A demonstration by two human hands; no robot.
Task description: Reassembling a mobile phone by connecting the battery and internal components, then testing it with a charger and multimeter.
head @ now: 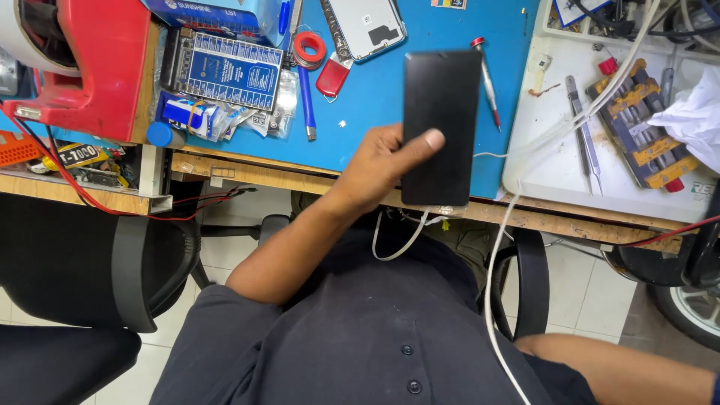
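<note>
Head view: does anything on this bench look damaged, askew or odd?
A phone body without its back lies open on the blue mat. The left hand holds a dark-screened phone above the bench edge. Nothing looks spilled.

blue mat [360, 112] on wooden bench | red-tipped screwdriver [487, 82] lies just right of mat centre | blue pen [306, 101] beside red tape roll [309, 48] | tweezers [583, 131] on white tray [555, 172] | yellow-grey clamp jig [641, 127] near white cloth [697, 112] | black chair [82, 270] at left
</note>
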